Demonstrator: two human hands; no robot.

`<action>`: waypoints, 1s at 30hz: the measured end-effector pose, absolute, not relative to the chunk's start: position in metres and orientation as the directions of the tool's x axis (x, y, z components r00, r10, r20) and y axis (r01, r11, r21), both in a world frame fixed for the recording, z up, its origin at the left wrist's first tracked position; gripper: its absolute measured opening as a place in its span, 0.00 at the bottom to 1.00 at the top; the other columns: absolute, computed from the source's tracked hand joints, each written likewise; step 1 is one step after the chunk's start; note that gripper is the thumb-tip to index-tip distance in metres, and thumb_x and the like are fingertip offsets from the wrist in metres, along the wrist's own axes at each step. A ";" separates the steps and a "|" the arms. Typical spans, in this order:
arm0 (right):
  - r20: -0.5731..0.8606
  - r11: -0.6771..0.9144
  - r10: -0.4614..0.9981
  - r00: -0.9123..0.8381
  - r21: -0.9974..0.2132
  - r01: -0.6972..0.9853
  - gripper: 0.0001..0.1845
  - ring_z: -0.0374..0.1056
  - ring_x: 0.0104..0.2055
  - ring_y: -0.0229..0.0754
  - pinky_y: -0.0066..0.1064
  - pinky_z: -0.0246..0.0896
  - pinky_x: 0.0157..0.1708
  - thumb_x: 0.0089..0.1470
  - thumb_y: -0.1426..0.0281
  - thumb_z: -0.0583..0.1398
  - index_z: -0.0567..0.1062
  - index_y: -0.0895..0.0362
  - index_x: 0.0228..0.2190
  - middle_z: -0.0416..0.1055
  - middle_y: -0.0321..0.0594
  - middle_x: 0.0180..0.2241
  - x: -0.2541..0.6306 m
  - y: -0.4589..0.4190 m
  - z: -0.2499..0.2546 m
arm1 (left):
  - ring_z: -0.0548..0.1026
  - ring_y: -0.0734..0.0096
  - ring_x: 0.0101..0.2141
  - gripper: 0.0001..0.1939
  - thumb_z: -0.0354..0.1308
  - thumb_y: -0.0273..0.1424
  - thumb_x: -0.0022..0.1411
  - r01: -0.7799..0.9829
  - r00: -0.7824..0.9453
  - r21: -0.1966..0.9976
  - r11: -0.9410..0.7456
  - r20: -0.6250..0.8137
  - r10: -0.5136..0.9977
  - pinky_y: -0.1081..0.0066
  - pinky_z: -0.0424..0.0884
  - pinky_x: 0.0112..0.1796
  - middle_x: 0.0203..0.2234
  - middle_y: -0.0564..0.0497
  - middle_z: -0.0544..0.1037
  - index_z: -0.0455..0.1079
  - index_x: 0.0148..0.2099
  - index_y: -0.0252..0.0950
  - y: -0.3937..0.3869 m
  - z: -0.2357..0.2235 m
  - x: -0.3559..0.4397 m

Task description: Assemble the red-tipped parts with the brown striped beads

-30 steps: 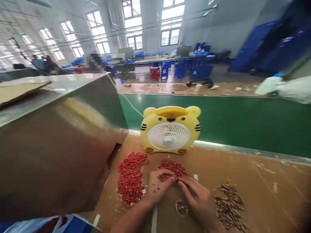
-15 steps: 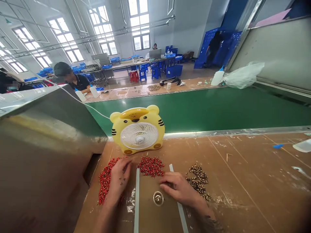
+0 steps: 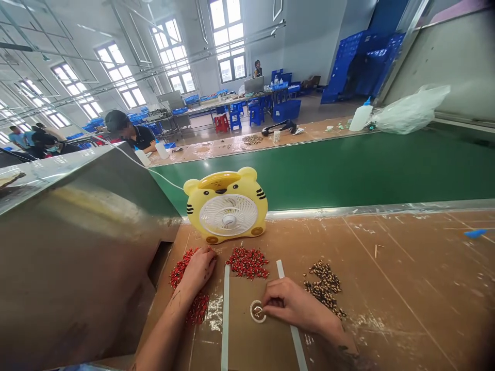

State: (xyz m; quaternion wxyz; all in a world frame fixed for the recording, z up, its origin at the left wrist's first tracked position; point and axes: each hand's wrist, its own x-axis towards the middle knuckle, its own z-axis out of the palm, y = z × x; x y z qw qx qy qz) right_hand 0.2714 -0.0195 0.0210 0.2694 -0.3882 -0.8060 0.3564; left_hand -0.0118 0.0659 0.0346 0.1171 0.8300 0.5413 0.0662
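My left hand [image 3: 200, 268] rests on a pile of small red pieces with dark and pale tips [image 3: 178, 269]. Its fingers are curled together, and what they pinch is hidden. My right hand [image 3: 286, 301] has thumb and fingertips pressed together at the right rim of a small round clear dish [image 3: 253, 318]. Whatever is in that pinch is too small to name. A small pale curved item lies inside the dish. Another heap of red pieces [image 3: 247, 262] sits between the hands, beyond the dish. To the right of my right hand lies a pile of black-and-tan pieces [image 3: 325, 282].
A yellow tiger-faced fan [image 3: 228, 206] stands behind the piles. Two pale tape strips [image 3: 225, 319] flank the dish on the brown tabletop [image 3: 386, 288]. A metal cabinet [image 3: 96, 257] borders the left side. Beyond the green belt [image 3: 328, 170], a person [image 3: 135, 135] sits at another work surface.
My right hand has moved closer to the dish, its fingers now at the rim. The left hand has turned and curled its fingers over the red pile. The camera view has shifted somewhat.
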 end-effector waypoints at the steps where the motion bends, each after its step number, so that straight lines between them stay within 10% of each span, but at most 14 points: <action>1: 0.149 0.436 0.823 -0.548 -0.784 0.441 0.07 0.69 0.27 0.40 0.27 0.61 0.28 0.56 0.69 0.63 0.82 0.54 0.29 0.76 0.37 0.25 0.272 -0.020 0.022 | 0.76 0.60 0.40 0.13 0.52 0.22 0.63 0.881 0.409 0.269 -0.389 -0.023 0.912 0.67 0.68 0.43 0.36 0.43 0.80 0.78 0.39 0.36 0.068 0.034 -0.010; 13: 0.198 0.472 0.818 -0.540 -0.767 0.434 0.14 0.70 0.27 0.40 0.26 0.59 0.26 0.60 0.63 0.60 0.81 0.55 0.27 0.77 0.39 0.26 0.273 -0.018 0.018 | 0.77 0.61 0.37 0.14 0.51 0.20 0.58 0.826 0.439 0.392 -0.405 0.003 0.898 0.68 0.69 0.41 0.34 0.46 0.81 0.77 0.37 0.36 0.061 0.034 -0.008; 20: 0.263 0.547 0.791 -0.552 -0.709 0.446 0.17 0.70 0.27 0.40 0.27 0.59 0.27 0.63 0.61 0.58 0.80 0.56 0.28 0.76 0.39 0.25 0.270 -0.016 0.010 | 0.79 0.66 0.31 0.13 0.64 0.30 0.52 0.244 0.207 0.968 0.057 -0.110 0.972 0.72 0.75 0.31 0.32 0.47 0.82 0.76 0.42 0.33 0.042 0.033 0.013; 30: 0.256 0.616 0.755 -0.604 -0.593 0.519 0.20 0.64 0.27 0.39 0.28 0.56 0.28 0.66 0.62 0.55 0.76 0.56 0.26 0.70 0.38 0.24 0.260 -0.022 0.007 | 0.63 0.82 0.10 0.14 0.73 0.35 0.43 -0.187 0.351 0.876 0.445 -0.363 0.863 0.81 0.56 0.12 0.16 0.52 0.77 0.75 0.26 0.30 0.022 0.023 0.036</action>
